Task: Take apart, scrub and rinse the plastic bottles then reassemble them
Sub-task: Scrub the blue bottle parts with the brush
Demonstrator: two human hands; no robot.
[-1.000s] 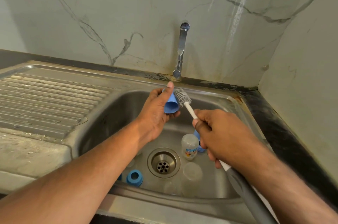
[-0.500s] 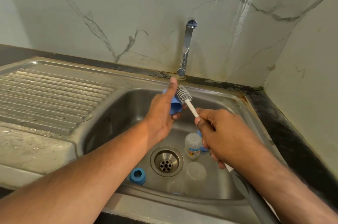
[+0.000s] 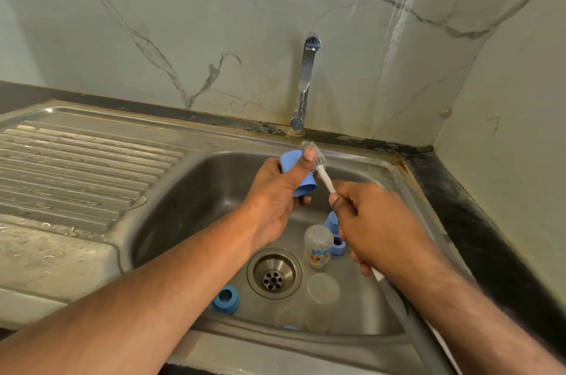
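The left hand (image 3: pixel 275 191) holds a blue bottle cap (image 3: pixel 296 174) above the sink (image 3: pixel 190 191), with the fingers curled around it and the thumb pressed on its side. The right hand (image 3: pixel 376 221) grips the white stem of a bottle brush (image 3: pixel 318 164), fingers closed around it, and the grey handle goes out below the wrist toward the lower right. The bristle head of the brush is just beside the cap, near its upper end, and it seems to touch it; I cannot tell if the bristles are inside the cap. The two hands are near each other but apart. On the bottom of the sink a clear plastic bottle (image 3: pixel 318 246) with a coloured label lies beside the drain (image 3: pixel 274 273). A second blue cap (image 3: pixel 335 236) is right behind this bottle, partly hidden by the right hand. A blue ring (image 3: pixel 226 299) lies left of the drain. More clear bottle parts (image 3: pixel 321 292) rest near the front wall of the sink. The tap (image 3: pixel 306 83) stands on the back edge.
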